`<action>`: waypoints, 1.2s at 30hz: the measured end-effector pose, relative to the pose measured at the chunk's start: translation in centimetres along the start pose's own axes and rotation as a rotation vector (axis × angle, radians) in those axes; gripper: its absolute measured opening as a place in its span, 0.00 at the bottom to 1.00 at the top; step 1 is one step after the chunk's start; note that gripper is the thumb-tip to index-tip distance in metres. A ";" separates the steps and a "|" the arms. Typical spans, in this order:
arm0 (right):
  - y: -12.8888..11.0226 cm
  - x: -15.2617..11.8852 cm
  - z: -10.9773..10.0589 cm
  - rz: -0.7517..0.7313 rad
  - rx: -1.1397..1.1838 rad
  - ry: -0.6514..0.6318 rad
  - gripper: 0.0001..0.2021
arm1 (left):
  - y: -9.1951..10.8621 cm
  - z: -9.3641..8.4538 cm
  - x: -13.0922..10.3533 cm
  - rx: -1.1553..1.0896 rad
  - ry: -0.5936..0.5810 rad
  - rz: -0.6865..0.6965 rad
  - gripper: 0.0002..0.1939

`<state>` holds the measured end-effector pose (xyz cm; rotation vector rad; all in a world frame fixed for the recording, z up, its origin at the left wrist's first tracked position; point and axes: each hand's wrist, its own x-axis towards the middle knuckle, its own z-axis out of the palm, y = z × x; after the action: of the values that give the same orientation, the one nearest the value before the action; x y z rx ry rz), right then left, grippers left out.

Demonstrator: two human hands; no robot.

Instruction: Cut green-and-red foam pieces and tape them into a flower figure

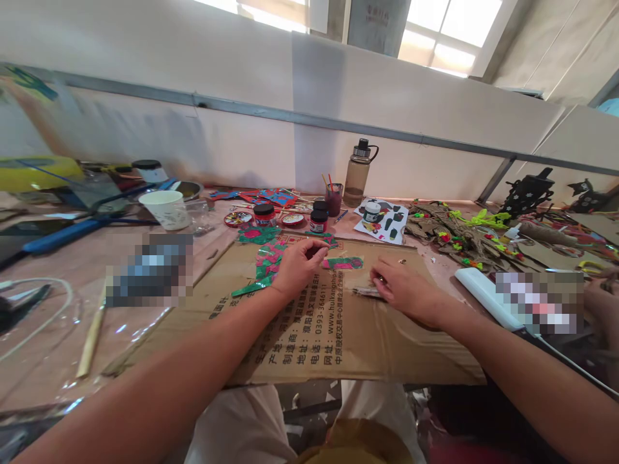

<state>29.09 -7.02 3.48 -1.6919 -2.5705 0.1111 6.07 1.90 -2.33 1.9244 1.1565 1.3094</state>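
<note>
My left hand (300,265) hovers over the flattened cardboard sheet (411,348), thumb and fingertips pinched together; anything between them is too small to make out. Beside its fingertips lies a green and pink painted strip (342,263). Under and left of that hand are more pieces, among them a green and pink painted piece (269,259) and a narrow green strip (251,287). To the right, my right hand (403,287) has its fingers curled inward, and their grip is partly hidden. A torn, frayed cardboard strip (366,292) lies by its fingertips.
Paint jars (264,214), a brush cup (333,198) and a bottle (356,174) stand at the back. Left are a paper cup (165,209) and a wooden stick (91,335). Right are decorated twig-like pieces (442,235), a white power bank (488,299) and another person's hand (602,296).
</note>
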 end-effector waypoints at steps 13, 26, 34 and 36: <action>-0.2 1.9 0.9 -0.178 -0.307 -0.112 0.11 | 0.1 0.0 0.0 0.031 -0.012 0.009 0.11; -0.3 -3.4 -1.7 -0.094 0.336 -0.119 0.10 | 0.6 -0.2 -0.1 0.053 -0.035 0.027 0.10; -1.7 -11.5 -3.3 -0.121 0.492 -0.504 0.10 | -0.2 0.2 0.8 0.142 -0.135 0.054 0.15; -1.8 -12.5 -2.7 -0.093 0.489 -0.483 0.10 | -0.2 0.6 1.2 0.209 -0.199 0.096 0.17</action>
<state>32.67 -19.13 6.22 -1.4861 -2.5976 1.1648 6.73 3.08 -2.20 2.2292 1.1505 1.0489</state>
